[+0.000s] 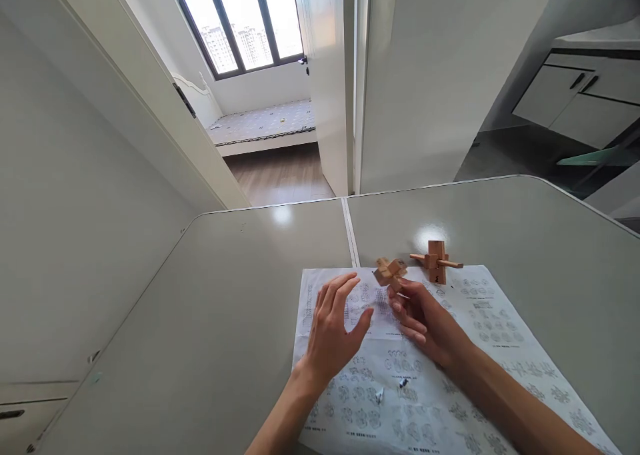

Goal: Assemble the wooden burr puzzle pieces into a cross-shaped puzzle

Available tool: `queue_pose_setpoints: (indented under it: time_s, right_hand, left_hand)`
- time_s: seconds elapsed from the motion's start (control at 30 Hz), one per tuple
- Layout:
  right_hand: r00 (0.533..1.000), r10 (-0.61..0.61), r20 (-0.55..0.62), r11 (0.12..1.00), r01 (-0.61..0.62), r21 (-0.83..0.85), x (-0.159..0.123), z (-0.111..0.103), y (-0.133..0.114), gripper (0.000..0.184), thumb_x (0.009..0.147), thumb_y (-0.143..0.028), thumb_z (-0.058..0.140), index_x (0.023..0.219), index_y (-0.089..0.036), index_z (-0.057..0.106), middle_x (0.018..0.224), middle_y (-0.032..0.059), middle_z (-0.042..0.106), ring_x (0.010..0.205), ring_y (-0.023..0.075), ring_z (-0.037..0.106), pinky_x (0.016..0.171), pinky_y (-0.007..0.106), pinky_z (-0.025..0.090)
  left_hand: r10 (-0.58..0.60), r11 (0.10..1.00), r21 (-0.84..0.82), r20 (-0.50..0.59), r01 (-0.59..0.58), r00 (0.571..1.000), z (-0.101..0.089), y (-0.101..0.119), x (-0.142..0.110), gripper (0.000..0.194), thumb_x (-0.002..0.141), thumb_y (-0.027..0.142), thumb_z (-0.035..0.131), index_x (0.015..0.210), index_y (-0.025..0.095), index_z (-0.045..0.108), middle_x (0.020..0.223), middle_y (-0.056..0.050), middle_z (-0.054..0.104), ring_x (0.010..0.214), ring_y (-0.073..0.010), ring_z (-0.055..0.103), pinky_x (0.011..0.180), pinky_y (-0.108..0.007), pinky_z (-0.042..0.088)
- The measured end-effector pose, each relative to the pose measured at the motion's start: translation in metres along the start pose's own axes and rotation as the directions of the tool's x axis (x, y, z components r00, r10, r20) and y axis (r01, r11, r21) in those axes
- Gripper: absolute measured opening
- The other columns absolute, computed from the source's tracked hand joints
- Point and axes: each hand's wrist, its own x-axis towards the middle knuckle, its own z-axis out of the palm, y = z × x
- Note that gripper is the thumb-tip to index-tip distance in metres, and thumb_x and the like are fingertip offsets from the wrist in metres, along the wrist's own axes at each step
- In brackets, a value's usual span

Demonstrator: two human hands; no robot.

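My right hand (425,318) pinches one arm of a small wooden interlocking puzzle (389,271) between thumb and fingers, raised over the paper. Left of it, my left hand (336,328) is open, with thumb and fingers apart and nothing between them. A second wooden puzzle (437,263), with a thin stick crossing it, rests at the far edge of the sheet. Beneath both hands lies a large printed instruction sheet (395,345) covered in small line diagrams. Part of the sheet is hidden by my hands and forearms.
Two small crumpled scraps (379,396) lie on the sheet near me. The grey-green table (240,322) has a pale seam (350,232) and a rounded metal edge. Beyond it are an open door (330,95), a bed (270,122) and a window; cabinets (580,95) stand at right.
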Motion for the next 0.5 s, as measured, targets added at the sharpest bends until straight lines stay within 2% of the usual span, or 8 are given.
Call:
queue_pose_setpoints:
  time_s: [0.1, 0.2, 0.4, 0.5]
  right_hand:
    - [1.000, 0.005, 0.020, 0.986, -0.008, 0.165, 0.006, -0.008, -0.005, 0.030, 0.087, -0.042, 0.080, 0.092, -0.015, 0.068, 0.067, -0.0069, 0.060, 0.033, -0.0017, 0.025, 0.026, 0.009, 0.035]
    - [0.998, 0.024, 0.064, 0.957, -0.041, 0.288, 0.011, -0.016, -0.005, 0.024, 0.091, -0.035, 0.079, 0.096, -0.016, 0.066, 0.066, -0.0076, 0.059, 0.032, -0.0008, 0.031, 0.026, 0.008, 0.038]
    - [0.996, 0.020, 0.082, 0.854, -0.060, 0.517, 0.015, -0.022, -0.005, 0.008, 0.105, -0.025, 0.059, 0.104, -0.018, 0.056, 0.066, -0.0078, 0.054, 0.033, 0.0030, 0.042, 0.027, 0.010, 0.043]
    - [0.997, 0.004, 0.071, 0.805, -0.045, 0.592, 0.015, -0.021, -0.007, 0.007, 0.110, -0.025, 0.048, 0.107, -0.020, 0.052, 0.066, -0.0075, 0.052, 0.036, 0.0063, 0.046, 0.030, 0.013, 0.046]
  left_hand:
    - [-0.013, 1.000, 0.008, 0.045, 0.013, 0.999, 0.002, 0.000, -0.002, 0.041, 0.099, 0.019, 0.065, 0.137, 0.027, 0.053, 0.141, -0.009, 0.064, 0.132, -0.0262, 0.060, 0.111, -0.049, 0.053]
    - [-0.008, 1.000, 0.023, 0.097, 0.005, 0.995, 0.005, 0.000, -0.004, 0.037, 0.098, 0.018, 0.066, 0.132, 0.028, 0.055, 0.139, -0.009, 0.065, 0.130, -0.0268, 0.061, 0.109, -0.050, 0.055]
    - [0.017, 0.999, 0.037, 0.172, -0.024, 0.985, 0.008, 0.000, -0.005, 0.033, 0.096, 0.015, 0.066, 0.126, 0.028, 0.059, 0.136, -0.008, 0.066, 0.128, -0.0274, 0.062, 0.107, -0.049, 0.056]
    - [0.034, 0.999, 0.035, 0.192, -0.041, 0.981, 0.009, 0.000, -0.006, 0.031, 0.095, 0.013, 0.066, 0.122, 0.027, 0.061, 0.133, -0.007, 0.067, 0.126, -0.0267, 0.063, 0.106, -0.048, 0.057]
